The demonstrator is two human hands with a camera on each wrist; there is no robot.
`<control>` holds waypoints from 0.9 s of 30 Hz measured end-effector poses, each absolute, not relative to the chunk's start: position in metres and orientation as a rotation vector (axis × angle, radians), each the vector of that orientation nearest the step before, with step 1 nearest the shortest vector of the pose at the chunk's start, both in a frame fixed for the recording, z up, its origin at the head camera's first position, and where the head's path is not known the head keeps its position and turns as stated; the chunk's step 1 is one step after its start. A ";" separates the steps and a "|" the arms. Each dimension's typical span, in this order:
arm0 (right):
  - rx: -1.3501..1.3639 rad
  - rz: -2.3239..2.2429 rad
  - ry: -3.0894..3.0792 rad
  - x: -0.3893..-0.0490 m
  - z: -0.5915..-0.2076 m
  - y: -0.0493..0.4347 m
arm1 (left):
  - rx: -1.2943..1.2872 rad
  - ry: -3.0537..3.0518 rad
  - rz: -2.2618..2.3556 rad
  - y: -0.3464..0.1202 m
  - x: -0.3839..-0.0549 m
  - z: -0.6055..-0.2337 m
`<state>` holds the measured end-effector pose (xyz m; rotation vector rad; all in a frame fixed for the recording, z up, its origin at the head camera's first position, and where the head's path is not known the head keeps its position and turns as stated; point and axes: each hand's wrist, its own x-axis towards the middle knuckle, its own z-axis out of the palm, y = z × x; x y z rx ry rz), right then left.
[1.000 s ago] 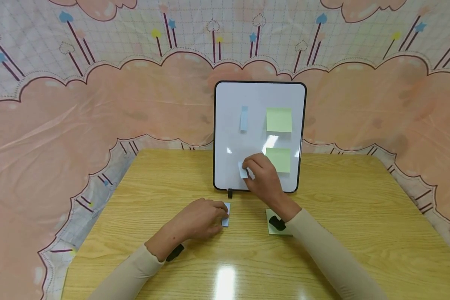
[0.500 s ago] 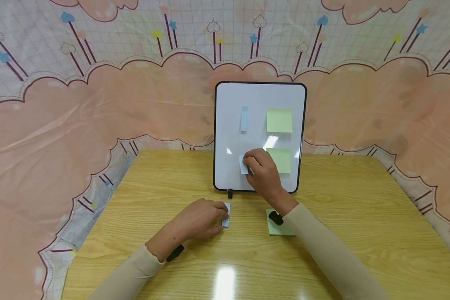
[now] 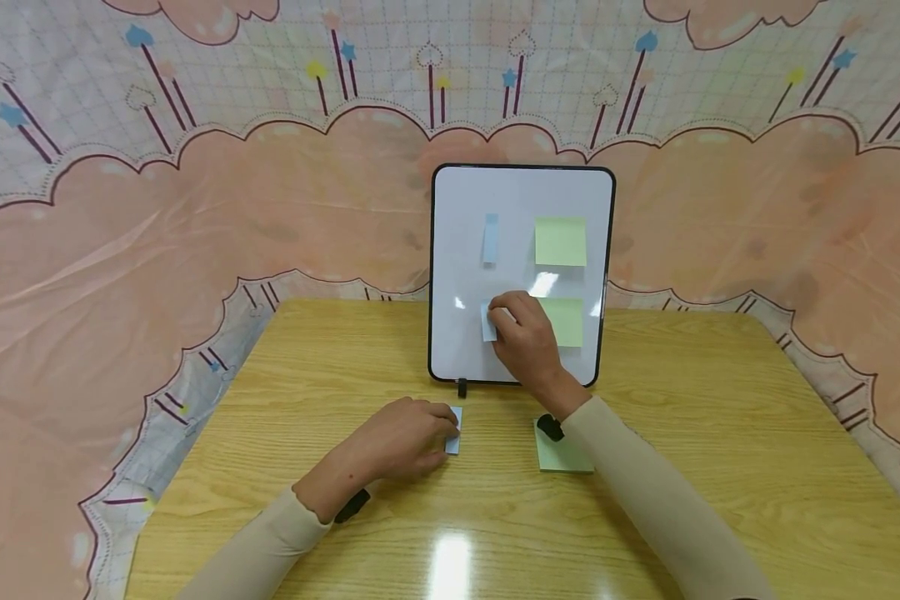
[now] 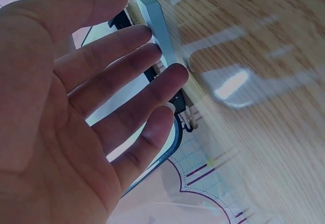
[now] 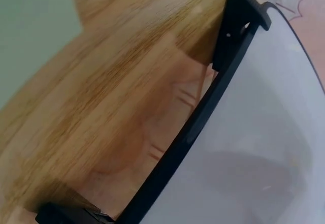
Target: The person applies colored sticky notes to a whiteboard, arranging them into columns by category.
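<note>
My right hand [image 3: 525, 337] is at the lower middle of the whiteboard [image 3: 457, 354], pinching a light blue sticky note [image 3: 488, 329] between thumb and fingers. The note overlaps the board's face; its right edge is hidden by the fingers. The right wrist view shows only the board's lower edge, not the hand. My left hand [image 3: 408, 437] rests on the table with its fingertips at a narrow pad of blue sticky notes [image 3: 453, 447]. In the left wrist view its fingers are spread and relaxed, touching the side of the blue pad [image 4: 156, 23].
Above the held note, a blue sticky note [image 3: 491, 240] hangs on the board. Two green sticky notes, an upper one [image 3: 560, 242] and a lower one [image 3: 567, 323], are at its right. A green sticky note pad [image 3: 558, 456] lies under the right wrist. Black feet [image 5: 236, 26] support the board.
My right hand has moved slightly up the whiteboard with the blue sticky note, which now hangs straighter, below the upper blue one. The left hand has stayed in place.
</note>
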<state>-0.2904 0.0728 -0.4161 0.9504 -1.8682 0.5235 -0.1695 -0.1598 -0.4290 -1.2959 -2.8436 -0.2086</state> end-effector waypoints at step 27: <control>0.892 0.448 -1.899 -0.306 -0.421 0.068 | -1.295 -2.842 -0.235 -0.160 -0.170 -0.428</control>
